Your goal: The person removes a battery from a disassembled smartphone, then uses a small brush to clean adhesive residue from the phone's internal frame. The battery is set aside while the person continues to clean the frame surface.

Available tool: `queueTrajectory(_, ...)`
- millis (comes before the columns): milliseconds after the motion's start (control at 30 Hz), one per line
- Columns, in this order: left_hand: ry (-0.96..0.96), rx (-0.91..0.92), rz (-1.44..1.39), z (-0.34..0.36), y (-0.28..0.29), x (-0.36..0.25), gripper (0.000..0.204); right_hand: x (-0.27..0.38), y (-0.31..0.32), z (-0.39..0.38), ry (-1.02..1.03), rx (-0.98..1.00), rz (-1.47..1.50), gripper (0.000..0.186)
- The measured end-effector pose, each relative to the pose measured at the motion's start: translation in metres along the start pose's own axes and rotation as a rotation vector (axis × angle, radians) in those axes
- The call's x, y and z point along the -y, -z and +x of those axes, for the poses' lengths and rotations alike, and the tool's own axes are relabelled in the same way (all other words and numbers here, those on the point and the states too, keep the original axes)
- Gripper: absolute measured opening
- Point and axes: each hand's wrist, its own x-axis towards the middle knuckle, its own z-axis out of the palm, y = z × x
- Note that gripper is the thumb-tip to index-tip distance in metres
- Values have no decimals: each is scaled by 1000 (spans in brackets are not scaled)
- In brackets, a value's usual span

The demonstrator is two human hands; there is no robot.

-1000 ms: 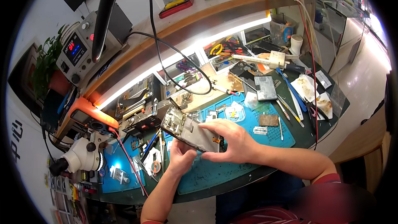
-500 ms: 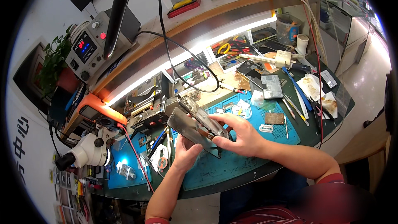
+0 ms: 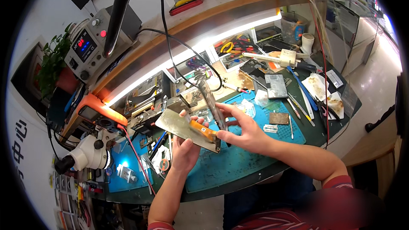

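Observation:
My left hand (image 3: 186, 152) grips a phone screen panel (image 3: 177, 128) by its edges, its metallic back turned up. An orange flex cable (image 3: 203, 131) lies along that back and reaches toward the panel's lower right end. My right hand (image 3: 244, 131) holds a phone body (image 3: 208, 102) on edge, thumb and fingers around its lower end; its far end is smeared by motion. The two parts are spread apart at the top and close together near my right thumb. Whether the cable still joins them I cannot tell. Both are held above a blue work mat (image 3: 226, 168).
To the left stand a white microscope (image 3: 87, 153) and an orange multimeter (image 3: 100, 113). A power supply (image 3: 87, 49) sits on the shelf. Tweezers and a blue-handled tool (image 3: 302, 87) lie at the right, near a grey metal plate (image 3: 276, 86). A black cable (image 3: 166, 30) hangs over the bench.
The screen panel has tilted so its back and orange cable now face up. The phone body has swung more upright and away from the panel, opening a wider gap.

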Motion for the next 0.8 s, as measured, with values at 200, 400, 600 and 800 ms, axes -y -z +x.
queueTrajectory(200, -271, 30, 226, -3, -13, 1, 103, -9, 7, 2, -107, -11, 369, 58)
queueTrajectory(400, -37, -24, -385, 6, 1, -22, 81, -1, 4, 1, -88, 73, 554, 52)
queueTrajectory(600, -47, -25, -380, 14, 3, -19, 83, -4, 10, 3, -144, 114, 473, 66)
queueTrajectory(800, 42, -43, -450, 14, 10, -13, 88, -14, 10, 1, -198, 74, 449, 65)
